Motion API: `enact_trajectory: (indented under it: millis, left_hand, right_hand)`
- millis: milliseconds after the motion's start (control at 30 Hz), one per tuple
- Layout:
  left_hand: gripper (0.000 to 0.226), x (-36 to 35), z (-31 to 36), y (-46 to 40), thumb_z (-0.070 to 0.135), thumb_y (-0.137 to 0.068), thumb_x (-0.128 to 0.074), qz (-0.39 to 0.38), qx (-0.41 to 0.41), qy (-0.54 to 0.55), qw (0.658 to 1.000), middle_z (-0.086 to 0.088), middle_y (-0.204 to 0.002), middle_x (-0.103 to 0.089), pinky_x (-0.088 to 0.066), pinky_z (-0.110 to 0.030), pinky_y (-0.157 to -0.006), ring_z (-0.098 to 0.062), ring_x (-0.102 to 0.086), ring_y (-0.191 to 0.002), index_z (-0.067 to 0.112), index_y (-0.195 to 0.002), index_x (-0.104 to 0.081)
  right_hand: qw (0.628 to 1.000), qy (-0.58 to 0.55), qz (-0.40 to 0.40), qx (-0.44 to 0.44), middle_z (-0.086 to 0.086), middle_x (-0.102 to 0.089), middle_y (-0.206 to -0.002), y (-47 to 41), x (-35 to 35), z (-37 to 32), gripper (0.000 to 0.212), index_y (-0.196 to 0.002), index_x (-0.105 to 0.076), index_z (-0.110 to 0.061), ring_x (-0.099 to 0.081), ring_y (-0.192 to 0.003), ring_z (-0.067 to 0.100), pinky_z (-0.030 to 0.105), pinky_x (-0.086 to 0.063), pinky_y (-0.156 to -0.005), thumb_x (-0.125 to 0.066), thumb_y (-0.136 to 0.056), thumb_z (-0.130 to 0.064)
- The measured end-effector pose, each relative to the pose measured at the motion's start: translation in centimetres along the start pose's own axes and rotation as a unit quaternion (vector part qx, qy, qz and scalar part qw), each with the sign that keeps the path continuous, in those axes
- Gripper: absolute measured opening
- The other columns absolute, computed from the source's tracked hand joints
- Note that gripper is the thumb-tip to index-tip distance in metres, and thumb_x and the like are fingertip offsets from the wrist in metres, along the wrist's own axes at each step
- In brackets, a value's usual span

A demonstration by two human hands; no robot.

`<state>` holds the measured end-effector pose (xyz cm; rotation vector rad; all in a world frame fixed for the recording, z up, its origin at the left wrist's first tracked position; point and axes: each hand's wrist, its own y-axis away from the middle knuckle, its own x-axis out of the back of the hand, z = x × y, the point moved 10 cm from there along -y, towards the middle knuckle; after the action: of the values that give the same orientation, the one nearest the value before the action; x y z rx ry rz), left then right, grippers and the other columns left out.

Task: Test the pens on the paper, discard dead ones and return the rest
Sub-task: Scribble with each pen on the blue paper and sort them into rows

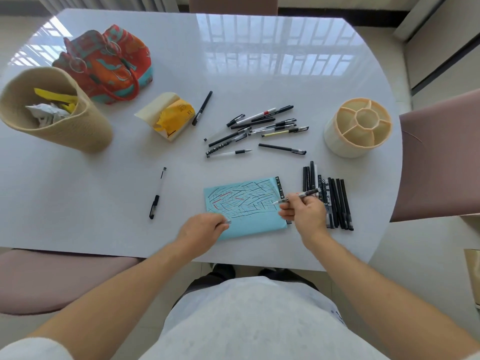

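A light blue paper (pixel 249 224) covered with scribbled lines lies near the table's front edge. My right hand (pixel 304 210) grips a pen (pixel 307 194) over the paper's right edge, its bare tip pointing left. My left hand (pixel 202 228) rests on the paper's lower left corner and pinches a small pen cap (pixel 228 221). A loose heap of several pens (pixel 259 126) lies mid-table. A tidy row of several dark pens (pixel 335 201) lies to the right of the paper. An empty cream pen holder (pixel 358 126) with compartments stands at the right. A woven basket (pixel 52 110) holding crumpled waste stands at the left.
A single pen (pixel 157 194) lies left of the paper, another (pixel 202 107) by a yellow tissue pack (pixel 168 115). A red patterned bag (pixel 106 63) sits at the back left. Pink chairs (pixel 441 157) stand at the table's right and front left.
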<state>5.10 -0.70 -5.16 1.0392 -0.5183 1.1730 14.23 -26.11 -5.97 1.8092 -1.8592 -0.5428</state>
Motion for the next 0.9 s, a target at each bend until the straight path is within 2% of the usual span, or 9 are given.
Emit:
enact_trajectory:
  millis: [133, 200, 300, 367, 533, 700, 767, 833, 900]
  left_hand:
    - [0.018, 0.6, 1.0, 0.0, 0.033, -0.097, -0.060, 0.053, -0.054, 0.022, 0.997, 0.007, -0.113, -0.069, -0.053, -0.034, -0.087, -0.016, -0.061, -0.107, 0.019, -0.097, -0.071]
    - [0.017, 0.0, 1.9, -0.5, 0.032, -0.096, -0.061, 0.046, -0.075, 0.013, 0.996, 0.006, -0.127, -0.065, -0.047, -0.031, -0.097, -0.015, -0.055, -0.122, 0.019, -0.099, -0.072]
    - [0.018, -1.1, 1.8, -0.8, 0.031, -0.097, -0.061, 0.025, -0.082, 0.007, 0.996, 0.005, -0.132, -0.060, -0.044, -0.031, -0.102, -0.015, -0.048, -0.131, 0.018, -0.101, -0.072]
    - [0.019, -1.6, 1.5, -0.7, 0.032, -0.097, -0.060, 0.018, -0.077, 0.010, 0.997, 0.004, -0.137, -0.057, -0.041, -0.030, -0.106, -0.014, -0.044, -0.135, 0.018, -0.102, -0.072]
    - [0.023, -2.2, 0.7, -0.6, 0.037, -0.098, -0.056, 0.002, -0.061, 0.019, 0.998, 0.005, -0.149, -0.049, -0.033, -0.030, -0.114, -0.012, -0.036, -0.143, 0.022, -0.105, -0.071]
    - [0.025, -2.1, 0.7, -0.6, 0.040, -0.099, -0.054, -0.004, -0.058, 0.011, 0.998, 0.008, -0.149, -0.049, -0.033, -0.030, -0.113, -0.009, -0.035, -0.142, 0.024, -0.108, -0.071]
    - [0.025, -2.1, 0.7, -0.6, 0.040, -0.099, -0.053, -0.002, -0.060, 0.008, 0.998, 0.009, -0.149, -0.049, -0.032, -0.029, -0.113, -0.008, -0.034, -0.142, 0.025, -0.109, -0.071]
    - [0.025, -2.0, 0.8, -0.6, 0.040, -0.099, -0.053, 0.002, -0.060, 0.009, 0.998, 0.009, -0.148, -0.050, -0.031, -0.027, -0.113, -0.009, -0.035, -0.142, 0.025, -0.110, -0.070]
    - [0.024, -1.8, 1.0, -0.7, 0.040, -0.099, -0.054, 0.013, -0.057, 0.014, 0.998, 0.008, -0.145, -0.052, -0.030, -0.025, -0.112, -0.009, -0.037, -0.140, 0.024, -0.109, -0.070]
  right_hand:
    - [0.992, 0.056, -0.097, 0.056, 0.017, -0.078, -0.087, 0.5, -2.8, 0.1, 0.008, -0.097, -0.072, 0.002, -0.076, -0.080, 0.028, 0.035, -0.063, -0.070, -0.065, -0.095, -0.002]
    - [0.983, 0.103, -0.129, 0.084, 0.008, -0.079, -0.086, 1.3, -4.1, 0.6, 0.011, -0.091, -0.078, -0.017, -0.077, -0.077, 0.025, 0.034, -0.062, -0.070, -0.068, -0.088, -0.012]
    - [0.965, 0.195, -0.136, 0.111, -0.002, -0.079, -0.083, 1.4, -4.6, 1.5, 0.017, -0.089, -0.077, -0.039, -0.076, -0.074, 0.022, 0.039, -0.063, -0.073, -0.070, -0.086, -0.024]
    - [0.952, 0.245, -0.131, 0.130, -0.008, -0.077, -0.078, 1.4, -4.7, 1.8, 0.019, -0.092, -0.075, -0.044, -0.075, -0.071, 0.015, 0.038, -0.062, -0.072, -0.070, -0.087, -0.026]
    - [0.927, 0.307, -0.119, 0.180, -0.023, -0.061, -0.055, 1.5, -4.8, 1.4, 0.016, -0.094, -0.075, -0.040, -0.056, -0.052, 0.004, 0.023, -0.044, -0.059, -0.070, -0.089, -0.026]
    - [0.920, 0.333, -0.118, 0.168, -0.017, -0.069, -0.062, 1.3, -4.8, 1.0, 0.010, -0.080, -0.074, -0.034, -0.061, -0.057, 0.004, 0.022, -0.046, -0.060, -0.064, -0.080, -0.033]
    - [0.935, 0.302, -0.111, 0.150, -0.011, -0.073, -0.067, 1.1, -4.3, 1.0, 0.010, -0.078, -0.074, -0.030, -0.066, -0.061, 0.007, 0.028, -0.051, -0.060, -0.065, -0.081, -0.028]
    - [0.961, 0.226, -0.099, 0.128, -0.002, -0.077, -0.075, 1.0, -3.5, 0.9, 0.016, -0.081, -0.076, -0.024, -0.073, -0.070, 0.024, 0.042, -0.061, -0.066, -0.066, -0.085, -0.012]
    - [0.976, 0.156, -0.098, 0.117, 0.002, -0.079, -0.080, 1.1, -3.1, 0.4, 0.019, -0.085, -0.076, -0.018, -0.074, -0.074, 0.027, 0.041, -0.062, -0.066, -0.064, -0.088, -0.004]
